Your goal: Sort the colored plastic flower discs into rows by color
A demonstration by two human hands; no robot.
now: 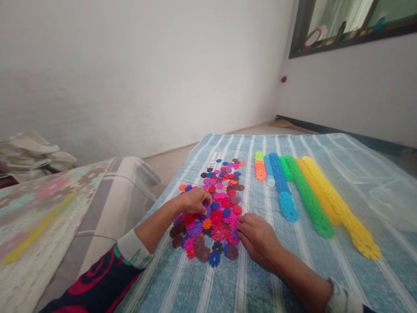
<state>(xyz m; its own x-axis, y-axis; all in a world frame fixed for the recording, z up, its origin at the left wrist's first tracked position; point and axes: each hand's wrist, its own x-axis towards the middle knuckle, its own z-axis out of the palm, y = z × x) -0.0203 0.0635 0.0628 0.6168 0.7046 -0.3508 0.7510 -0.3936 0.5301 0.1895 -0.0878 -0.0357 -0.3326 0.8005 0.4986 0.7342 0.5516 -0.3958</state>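
Note:
A loose pile of flat plastic snowflake discs [217,204] in red, pink, purple, blue, orange and brown lies on a blue striped cloth [267,278]. My left hand [193,201] rests on the pile's left side, fingers curled and pinching a purple disc [206,210]. My right hand [257,238] lies at the pile's lower right edge, fingers bent and touching the pink discs; whether it holds one is hidden. To the right lie sorted rows of overlapping discs: orange [260,169], blue [282,191], green [308,198] and yellow [339,208].
A clear plastic bag or container [374,182] lies on the cloth at the right. A folded grey and patterned blanket [107,204] sits to the left, with crumpled fabric [32,150] behind it. White walls stand beyond, and a dark-framed window [352,24] is at upper right.

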